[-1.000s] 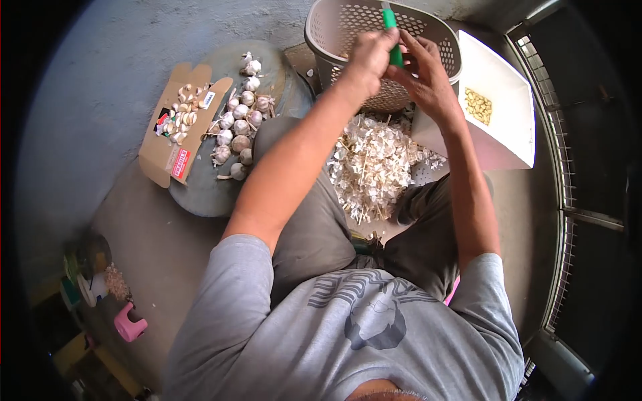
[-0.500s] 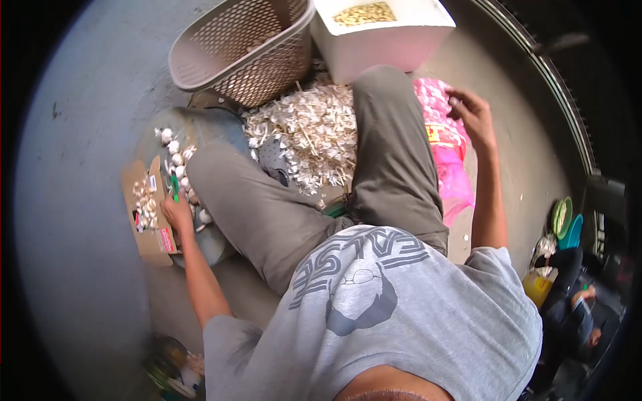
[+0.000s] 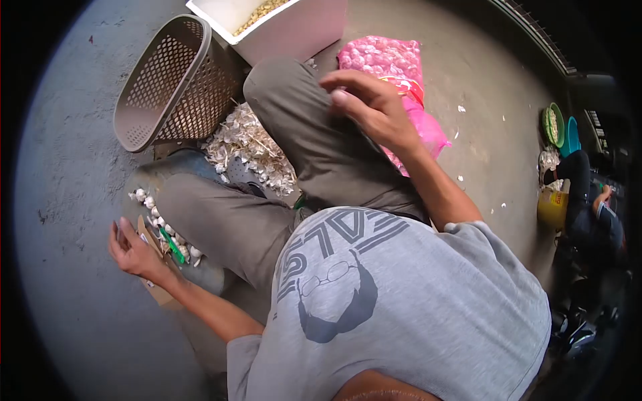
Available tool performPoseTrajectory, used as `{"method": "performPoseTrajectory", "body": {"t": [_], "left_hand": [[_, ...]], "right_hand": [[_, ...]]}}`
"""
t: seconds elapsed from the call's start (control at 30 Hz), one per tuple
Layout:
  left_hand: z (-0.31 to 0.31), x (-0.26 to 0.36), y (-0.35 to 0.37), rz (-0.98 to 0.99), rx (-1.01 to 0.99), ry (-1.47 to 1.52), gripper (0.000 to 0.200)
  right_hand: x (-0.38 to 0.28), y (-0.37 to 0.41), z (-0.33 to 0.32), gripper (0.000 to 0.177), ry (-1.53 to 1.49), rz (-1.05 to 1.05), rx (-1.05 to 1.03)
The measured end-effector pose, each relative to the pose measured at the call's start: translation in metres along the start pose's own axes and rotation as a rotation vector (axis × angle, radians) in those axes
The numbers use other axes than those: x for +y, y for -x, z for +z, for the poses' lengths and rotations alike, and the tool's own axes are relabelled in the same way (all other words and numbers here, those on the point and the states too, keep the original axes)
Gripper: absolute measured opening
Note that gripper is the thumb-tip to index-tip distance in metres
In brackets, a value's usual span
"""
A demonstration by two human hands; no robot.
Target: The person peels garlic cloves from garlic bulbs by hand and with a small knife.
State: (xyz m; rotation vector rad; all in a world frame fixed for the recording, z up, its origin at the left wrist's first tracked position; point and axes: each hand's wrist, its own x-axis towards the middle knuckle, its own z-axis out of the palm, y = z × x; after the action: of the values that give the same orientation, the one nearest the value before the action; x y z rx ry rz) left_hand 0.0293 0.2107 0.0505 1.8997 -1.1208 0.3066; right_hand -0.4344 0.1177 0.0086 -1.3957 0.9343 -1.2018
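My left hand (image 3: pixel 137 257) is open over a cardboard tray (image 3: pixel 159 291), its fingers apart, and it hides most of the tray. Beside it, a green-handled tool (image 3: pixel 172 245) lies against a row of white garlic bulbs (image 3: pixel 155 212), close to my left knee. My right hand (image 3: pixel 374 110) hovers above my right thigh, thumb and fingers apart with nothing visible in them. Just beyond it sits a pink mesh bag (image 3: pixel 381 57) filled with garlic bulbs, with a pink plastic bundle (image 3: pixel 424 130) next to it.
Garlic skins (image 3: pixel 249 144) are heaped between my legs. A grey-brown perforated basket (image 3: pixel 204 87) stands ahead, beside a white foam box (image 3: pixel 294 30) holding peeled cloves. At far right, a person (image 3: pixel 588 200) sits near a green basket (image 3: pixel 553 125) and a yellow container (image 3: pixel 552 207).
My left hand has left the green-handled tool and moved outward over the tray. My right hand has come inward from the mesh bag to above my thigh. The view has turned rightward.
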Motion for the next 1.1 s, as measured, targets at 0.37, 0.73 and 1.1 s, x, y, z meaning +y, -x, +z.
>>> {"method": "performPoseTrajectory", "body": {"t": [0.37,0.73,1.1], "left_hand": [[0.131,0.238,0.072,0.3,-0.525,0.798,0.106],[0.188,0.257,0.074,0.921,-0.555,0.147,0.087],[0.175,0.063,-0.012,-0.228,-0.693,0.503,0.041]], "right_hand": [[-0.112,-0.113,0.063,0.103,-0.383,-0.512,-0.11],[-0.004,-0.058,-0.02,0.092,-1.265,0.14,-0.269],[0.206,0.225,-0.193,0.029,0.492,0.945,-0.065]]}}
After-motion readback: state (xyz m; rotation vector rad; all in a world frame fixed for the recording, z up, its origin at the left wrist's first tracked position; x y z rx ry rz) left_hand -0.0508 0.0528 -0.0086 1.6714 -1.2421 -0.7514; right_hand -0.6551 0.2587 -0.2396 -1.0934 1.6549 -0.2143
